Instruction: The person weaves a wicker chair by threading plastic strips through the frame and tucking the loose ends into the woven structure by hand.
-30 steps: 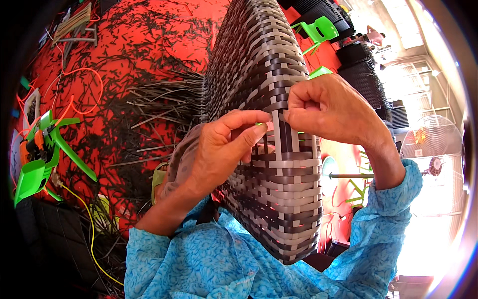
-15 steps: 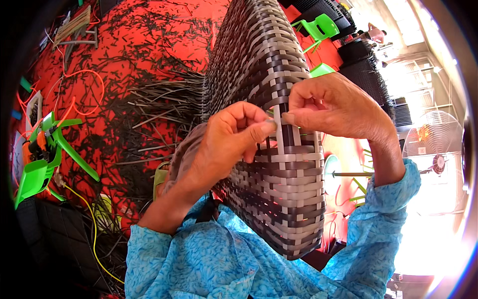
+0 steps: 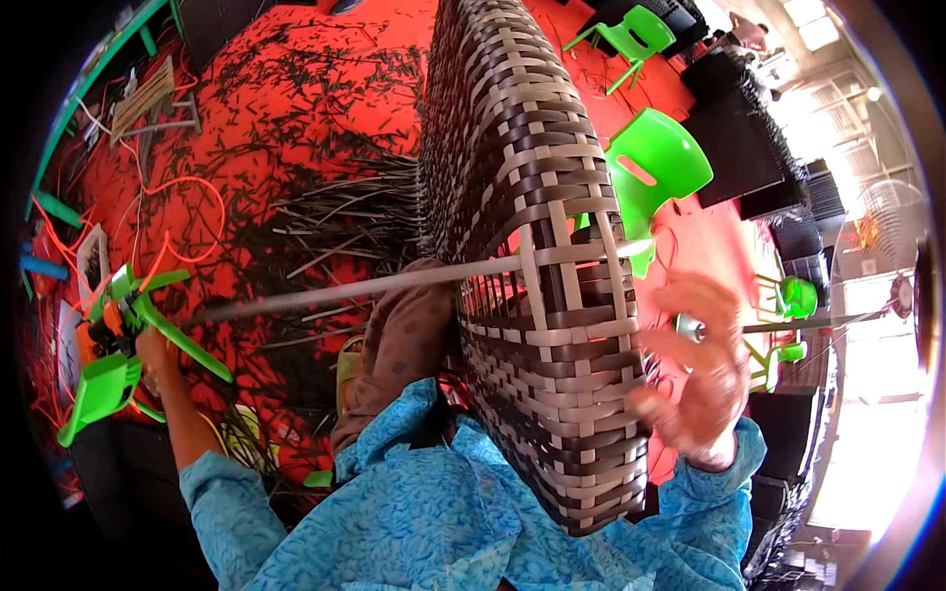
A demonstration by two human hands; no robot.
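A tall woven wicker panel (image 3: 493, 128) of dark brown and pale grey flat strips stands upright before me, its narrow edge towards me. One long grey strip (image 3: 394, 283) runs through the weave near that edge, stretched taut out to the left. At its far end is my left hand (image 3: 153, 353), arm extended, fingers closed around the strip though small and partly hidden in the view. To the right of the panel's edge my right hand (image 3: 698, 364) hangs in the air, blurred by motion, its fingers apart and holding nothing. The strip's other end pokes out past the edge.
Cut dark strips litter the red floor (image 3: 286, 49). Loose strip ends (image 3: 345, 212) fan out from the panel's left side. A small green chair (image 3: 99, 394) with orange-handled tools stands near my left hand. Another green chair (image 3: 655, 163) sits beyond the panel. A standing fan (image 3: 892, 217) is at right.
My left hand has swung far left from the panel's edge, drawing the grey strip out. My right hand has dropped away from the edge and spread its fingers.
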